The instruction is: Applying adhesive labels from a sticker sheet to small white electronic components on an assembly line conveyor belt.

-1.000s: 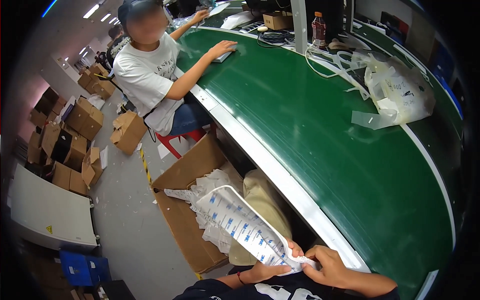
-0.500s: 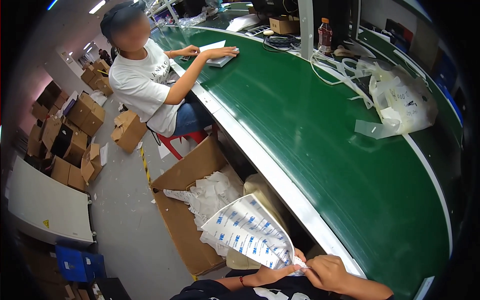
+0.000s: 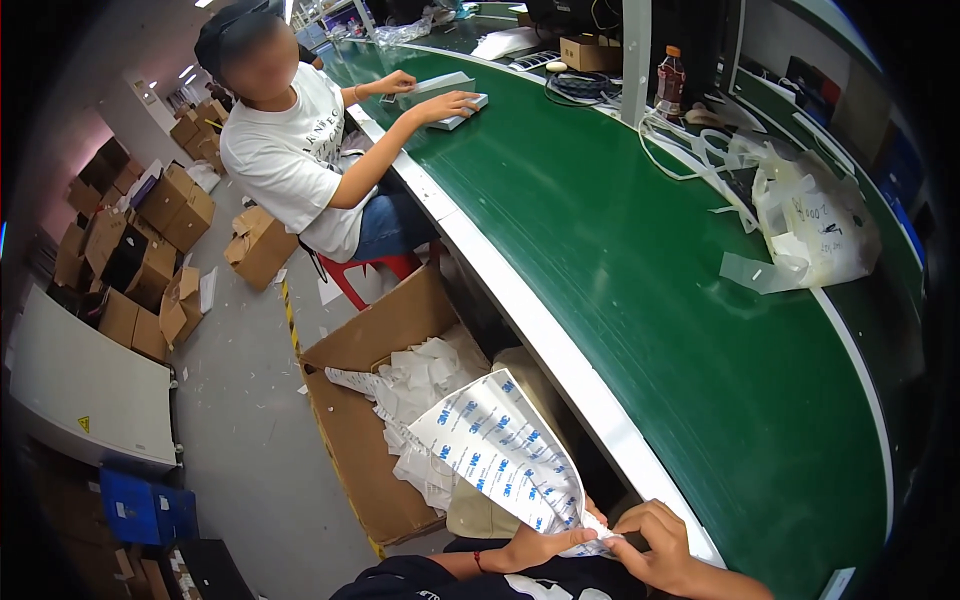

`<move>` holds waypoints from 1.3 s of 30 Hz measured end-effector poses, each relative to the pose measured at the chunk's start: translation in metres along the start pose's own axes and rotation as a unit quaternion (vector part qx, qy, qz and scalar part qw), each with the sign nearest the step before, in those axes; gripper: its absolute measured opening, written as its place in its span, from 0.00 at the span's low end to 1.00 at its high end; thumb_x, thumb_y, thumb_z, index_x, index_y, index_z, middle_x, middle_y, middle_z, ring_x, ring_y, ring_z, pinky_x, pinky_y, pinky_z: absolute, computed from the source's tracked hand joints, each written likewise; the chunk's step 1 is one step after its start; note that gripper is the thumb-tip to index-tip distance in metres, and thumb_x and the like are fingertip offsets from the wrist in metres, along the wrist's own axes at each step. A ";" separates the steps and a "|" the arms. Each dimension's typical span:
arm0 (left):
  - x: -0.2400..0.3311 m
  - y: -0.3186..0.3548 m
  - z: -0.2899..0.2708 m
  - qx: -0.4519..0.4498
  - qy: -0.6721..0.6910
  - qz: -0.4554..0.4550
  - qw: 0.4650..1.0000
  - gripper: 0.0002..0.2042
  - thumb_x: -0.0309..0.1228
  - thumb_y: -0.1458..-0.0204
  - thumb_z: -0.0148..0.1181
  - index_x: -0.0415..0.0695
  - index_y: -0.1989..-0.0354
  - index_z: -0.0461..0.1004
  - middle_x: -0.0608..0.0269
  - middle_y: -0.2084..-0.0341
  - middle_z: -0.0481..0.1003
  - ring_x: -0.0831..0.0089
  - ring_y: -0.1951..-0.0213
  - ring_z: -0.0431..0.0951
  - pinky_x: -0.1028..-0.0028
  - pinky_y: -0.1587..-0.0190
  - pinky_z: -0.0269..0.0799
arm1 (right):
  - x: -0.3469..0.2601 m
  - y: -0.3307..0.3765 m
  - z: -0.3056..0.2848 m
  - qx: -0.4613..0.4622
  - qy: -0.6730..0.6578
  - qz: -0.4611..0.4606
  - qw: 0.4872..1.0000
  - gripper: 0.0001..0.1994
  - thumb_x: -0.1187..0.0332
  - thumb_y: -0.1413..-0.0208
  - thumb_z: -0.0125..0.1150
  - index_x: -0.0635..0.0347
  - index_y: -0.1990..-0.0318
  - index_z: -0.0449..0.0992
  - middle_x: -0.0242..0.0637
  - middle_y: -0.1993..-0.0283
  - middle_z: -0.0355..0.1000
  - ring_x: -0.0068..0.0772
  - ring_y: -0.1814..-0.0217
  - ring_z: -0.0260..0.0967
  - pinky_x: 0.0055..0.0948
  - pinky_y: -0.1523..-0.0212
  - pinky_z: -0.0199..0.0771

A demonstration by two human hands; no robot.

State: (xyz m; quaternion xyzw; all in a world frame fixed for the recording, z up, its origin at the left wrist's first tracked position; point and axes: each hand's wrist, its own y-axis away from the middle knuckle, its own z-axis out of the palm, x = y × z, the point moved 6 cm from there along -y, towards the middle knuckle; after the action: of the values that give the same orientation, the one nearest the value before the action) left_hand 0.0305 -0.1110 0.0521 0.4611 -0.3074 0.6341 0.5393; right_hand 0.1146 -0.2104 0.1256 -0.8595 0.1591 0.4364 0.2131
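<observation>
A white sheet [image 3: 500, 455] printed in blue, which looks like adhesive backing paper, curls upward from my hands at the lower middle. My left hand [image 3: 550, 543] is closed on its lower end, thumb on top. My right hand [image 3: 655, 545] pinches the crumpled edge of the same end with thumb and curled fingers. What lies between those fingertips is too small to make out. Just beyond the sheet stands a cardboard box [image 3: 375, 490] holding crumpled white paper [image 3: 425, 380].
The green table [image 3: 600, 260] with its white edge runs along my right. A plastic bag [image 3: 815, 225] and a bottle [image 3: 670, 80] are on its far side. Across the box, a co-worker [image 3: 290, 160] sits handling a flat light box [image 3: 455, 115]. Cartons [image 3: 175, 215] cover the floor at left.
My right hand has shifted slightly and its fingers are more raised at the sheet's edge. The co-worker's flat box now has a raised flap. The view has tilted a little.
</observation>
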 end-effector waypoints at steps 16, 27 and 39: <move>0.004 0.003 -0.002 0.027 -0.015 0.031 0.999 0.17 0.14 0.60 0.56 0.40 0.63 0.58 0.58 0.71 0.67 0.68 0.65 0.73 0.73 0.60 0.67 | 0.001 0.001 0.000 0.005 -0.020 0.023 1.000 0.06 0.78 0.65 0.61 0.61 0.77 0.70 0.33 0.76 0.68 0.28 0.75 0.61 0.21 0.72 0.61; 0.002 0.003 -0.004 0.023 -0.025 0.038 0.999 0.17 0.14 0.61 0.56 0.40 0.64 0.57 0.58 0.72 0.67 0.68 0.64 0.72 0.73 0.60 0.68 | 0.004 0.003 0.001 0.004 -0.007 0.018 1.000 0.05 0.78 0.65 0.60 0.60 0.77 0.71 0.33 0.74 0.68 0.27 0.74 0.60 0.20 0.71 0.60; -0.069 -0.016 -0.062 0.125 0.280 -0.012 0.952 0.17 0.18 0.59 0.54 0.44 0.59 0.60 0.58 0.67 0.70 0.68 0.63 0.69 0.75 0.55 0.62 | 0.003 0.000 -0.002 0.022 -0.006 0.022 1.000 0.05 0.77 0.66 0.61 0.57 0.78 0.72 0.39 0.60 0.65 0.33 0.62 0.58 0.24 0.64 0.60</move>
State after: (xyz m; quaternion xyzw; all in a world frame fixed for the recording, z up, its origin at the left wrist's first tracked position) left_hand 0.0299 -0.0799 -0.0368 0.3324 -0.0568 0.7646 0.5492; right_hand 0.1175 -0.2118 0.1246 -0.8483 0.1860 0.4426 0.2234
